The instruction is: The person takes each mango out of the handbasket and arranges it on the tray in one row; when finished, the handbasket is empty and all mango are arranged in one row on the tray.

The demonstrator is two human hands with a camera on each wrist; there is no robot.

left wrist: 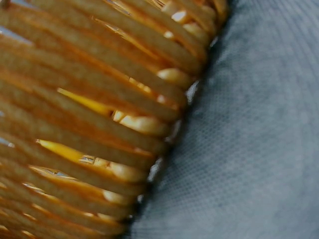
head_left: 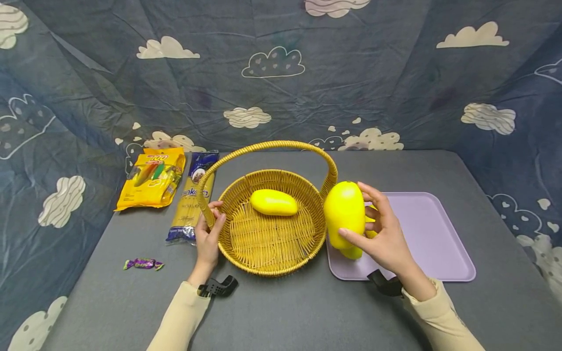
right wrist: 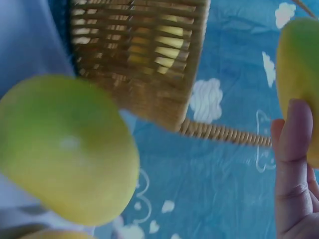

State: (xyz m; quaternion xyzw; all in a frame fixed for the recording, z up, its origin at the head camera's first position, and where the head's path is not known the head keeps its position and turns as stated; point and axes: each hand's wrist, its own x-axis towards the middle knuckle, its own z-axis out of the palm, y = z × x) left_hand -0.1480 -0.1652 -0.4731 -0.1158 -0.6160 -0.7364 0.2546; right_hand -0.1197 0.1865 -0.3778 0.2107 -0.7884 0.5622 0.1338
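A yellow wicker basket (head_left: 272,272) with a tall arched handle stands at the middle of the table, one yellow mango (head_left: 274,203) lying inside it. My left hand (head_left: 208,241) grips the basket's left side, where the handle meets the rim; the left wrist view shows only the woven wall (left wrist: 99,114) and the tabletop. Raised beside the basket's right rim, another mango (head_left: 344,214) is held between the thumb and fingers of my right hand (head_left: 388,236). More mangoes lie beneath it on the lilac tray (head_left: 430,234), partly hidden; one mango (right wrist: 70,149) looms large in the right wrist view.
Left of the basket lie a blue-ended pasta packet (head_left: 189,204) and a yellow candy bag (head_left: 151,180). A purple wrapped candy (head_left: 143,263) is nearer the front left. Cloud-patterned cloth (head_left: 272,97) hangs behind the grey table.
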